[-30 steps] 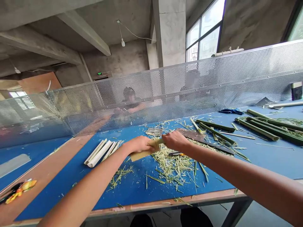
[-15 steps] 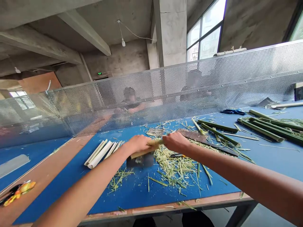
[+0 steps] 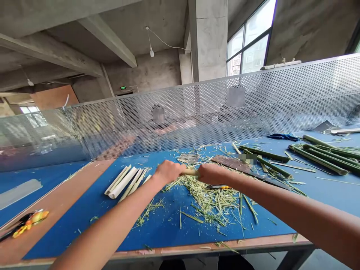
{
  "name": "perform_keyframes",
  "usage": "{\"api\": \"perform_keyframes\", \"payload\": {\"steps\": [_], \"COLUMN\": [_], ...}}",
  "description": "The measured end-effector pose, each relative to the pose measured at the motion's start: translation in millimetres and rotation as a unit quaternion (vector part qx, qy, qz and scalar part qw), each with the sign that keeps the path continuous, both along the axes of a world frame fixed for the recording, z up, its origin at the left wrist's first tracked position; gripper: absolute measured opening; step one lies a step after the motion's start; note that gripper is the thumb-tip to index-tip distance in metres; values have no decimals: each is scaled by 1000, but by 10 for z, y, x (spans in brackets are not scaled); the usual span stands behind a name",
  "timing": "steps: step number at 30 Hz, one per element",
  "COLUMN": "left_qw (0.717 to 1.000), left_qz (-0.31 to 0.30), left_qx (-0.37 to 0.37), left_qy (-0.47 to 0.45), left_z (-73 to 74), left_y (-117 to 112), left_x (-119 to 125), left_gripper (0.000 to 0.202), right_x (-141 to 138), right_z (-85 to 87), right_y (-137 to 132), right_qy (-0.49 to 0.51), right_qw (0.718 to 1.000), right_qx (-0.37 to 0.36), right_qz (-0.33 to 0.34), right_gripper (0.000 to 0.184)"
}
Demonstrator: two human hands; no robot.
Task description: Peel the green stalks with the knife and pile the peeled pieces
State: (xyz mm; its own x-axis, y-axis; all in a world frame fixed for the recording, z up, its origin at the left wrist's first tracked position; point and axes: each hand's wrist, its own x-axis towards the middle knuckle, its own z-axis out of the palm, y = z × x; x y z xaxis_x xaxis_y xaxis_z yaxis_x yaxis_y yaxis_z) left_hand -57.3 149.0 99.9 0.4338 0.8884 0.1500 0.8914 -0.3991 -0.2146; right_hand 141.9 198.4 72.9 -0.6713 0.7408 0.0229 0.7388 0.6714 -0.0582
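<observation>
Both my left hand [image 3: 168, 172] and my right hand [image 3: 212, 174] grip a pale bamboo strip [image 3: 190, 172], which shows only as a short piece between them. Its ends are hidden by my fists. Below my hands lies a heap of green and straw-coloured bamboo shavings [image 3: 209, 202] on the blue work mat [image 3: 163, 234]. A utility knife with a yellow handle [image 3: 218, 186] lies just past my right hand. A rusty flat blade [image 3: 230, 164] rests beyond that hand. Left of my left hand lies a bundle of peeled white bamboo strips [image 3: 123, 183].
Green bamboo lengths [image 3: 319, 155] lie at the right of the table, with a blue cloth [image 3: 282, 137] behind them. A perforated metal screen [image 3: 197, 108] runs along the far edge, and a person [image 3: 159, 122] sits behind it. A yellow-orange item [image 3: 30, 221] lies at the left.
The strip has turned from showing its broad face to lying nearly edge-on between my hands. My hands have shifted slightly apart, and the view has drifted a little.
</observation>
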Motion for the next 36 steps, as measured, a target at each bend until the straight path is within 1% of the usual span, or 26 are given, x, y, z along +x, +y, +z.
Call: {"api": "perform_keyframes", "payload": {"steps": [1,2,3,4,6,9,10,12,13,15,16,18,20,21,23,26,27,29,31,33,36], "left_qw": [999,998,998,999,998,986,983,983,986,996,999,999,996,994,988,983,983,985,989,987,970], "left_qz": [-7,-11,-6,9,32,28,28,39,40,25,9,-27,-61,-77,-102,-128,-135,-141,-112,-48,69], "left_qx": [35,46,41,23,-44,-145,-165,-169,-154,-84,-40,28,57,63,83,105,102,88,97,135,191], "left_qy": [21,35,38,30,-10,-73,-78,-66,-55,-36,-27,-4,32,53,82,82,71,38,-16,-75,-135], "left_z": [-18,-38,-55,-64,-52,28,58,107,120,123,112,73,19,-10,-58,-74,-60,-1,89,196,327], "left_y": [-40,-74,-98,-106,-75,37,69,102,98,55,19,-65,-148,-181,-219,-200,-179,-129,-77,-20,86], "left_x": [18,40,61,78,95,71,56,30,22,13,13,18,25,26,20,-19,-39,-89,-150,-226,-370], "left_gripper": [24,25,25,25,27,32,32,30,29,32,38,60,77,79,70,55,52,46,42,41,43], "right_x": [-3,-4,-3,-1,5,3,-1,-11,-15,-16,-13,-1,15,25,46,85,100,135,185,257,403], "right_z": [-15,-30,-44,-55,-66,-63,-59,-51,-47,-41,-40,-39,-39,-38,-38,-49,-58,-85,-120,-159,-210], "right_y": [-11,-18,-22,-21,-8,10,7,-15,-33,-71,-87,-108,-110,-106,-95,-91,-97,-118,-149,-183,-235], "right_qy": [-11,-16,-13,-5,8,1,3,8,9,20,31,54,85,102,128,145,142,132,130,144,166], "right_qw": [998,996,995,998,999,989,985,984,986,991,993,997,996,992,979,951,946,950,961,965,957], "right_qx": [-60,-92,-94,-65,37,150,171,176,165,126,101,41,-29,-69,-158,-270,-288,-279,-239,-213,-231], "right_qz": [6,7,4,-4,-22,-21,-22,-30,-37,-46,-44,-35,-20,-16,-24,-42,-44,-49,-57,-58,-59], "right_gripper": [30,33,33,31,24,25,27,27,26,24,25,26,25,24,23,23,24,25,23,23,26]}}
